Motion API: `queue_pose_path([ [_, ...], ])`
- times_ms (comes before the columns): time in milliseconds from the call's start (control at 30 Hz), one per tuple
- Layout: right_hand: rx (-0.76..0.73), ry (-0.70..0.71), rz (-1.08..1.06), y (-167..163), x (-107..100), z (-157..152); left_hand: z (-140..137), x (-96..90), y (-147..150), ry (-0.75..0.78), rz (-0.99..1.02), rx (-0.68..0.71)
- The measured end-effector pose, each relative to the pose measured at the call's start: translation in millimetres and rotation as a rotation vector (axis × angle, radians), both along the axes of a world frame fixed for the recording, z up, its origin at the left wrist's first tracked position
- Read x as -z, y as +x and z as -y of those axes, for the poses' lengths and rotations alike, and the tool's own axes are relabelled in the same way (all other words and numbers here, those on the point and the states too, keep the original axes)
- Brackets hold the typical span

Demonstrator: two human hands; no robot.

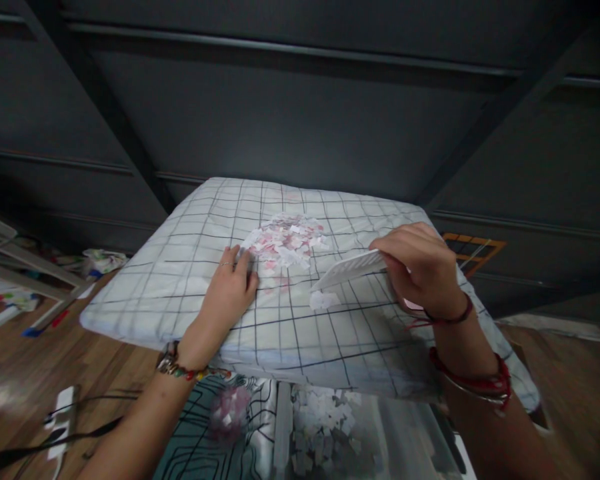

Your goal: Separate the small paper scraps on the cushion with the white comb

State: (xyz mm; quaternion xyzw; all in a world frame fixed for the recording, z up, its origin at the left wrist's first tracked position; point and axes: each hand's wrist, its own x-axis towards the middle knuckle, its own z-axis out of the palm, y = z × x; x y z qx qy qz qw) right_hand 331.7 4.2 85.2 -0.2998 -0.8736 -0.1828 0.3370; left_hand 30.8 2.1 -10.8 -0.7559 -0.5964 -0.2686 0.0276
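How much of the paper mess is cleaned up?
Done: scraps sit gathered in one pile on the checked cushion. In hand: right hand holds a white scoop; left hand rests beside the pile. Left: the pile and one stray bit.

No sleeves are worn — both forearms are left bare. A thin ring and a multicoloured beaded bracelet are carried on the left hand (229,291); the right hand (420,267) is banded by red threads and bangles.

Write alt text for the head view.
A left hand rests flat on a grid-patterned cushion beside a pile of pink and white paper scraps, while the right hand holds a white plastic card angled toward the pile.
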Motion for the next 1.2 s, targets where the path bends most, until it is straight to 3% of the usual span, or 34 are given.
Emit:
queue_pose_path([
  [200,0.069,0.038,-0.049,7,-2,-1,-1,-1.6,-1,-0.015,-0.004,-0.018],
  [533,-0.072,-0.056,0.015,24,-3,-5,-3,-1.2,0,-0.009,-0.038,-0.044],
  [833,0.168,0.119,-0.095,9,9,-12,-5,0.8,-2,-0.004,-0.044,-0.030],
  [1033,0.157,0.079,-0.001,4,14,-15,-5,3.1,-3,0.033,-0.032,-0.027],
  [1200,0.164,0.136,-0.003,3,11,-13,-6,2.7,-3,0.022,-0.042,-0.023],
])
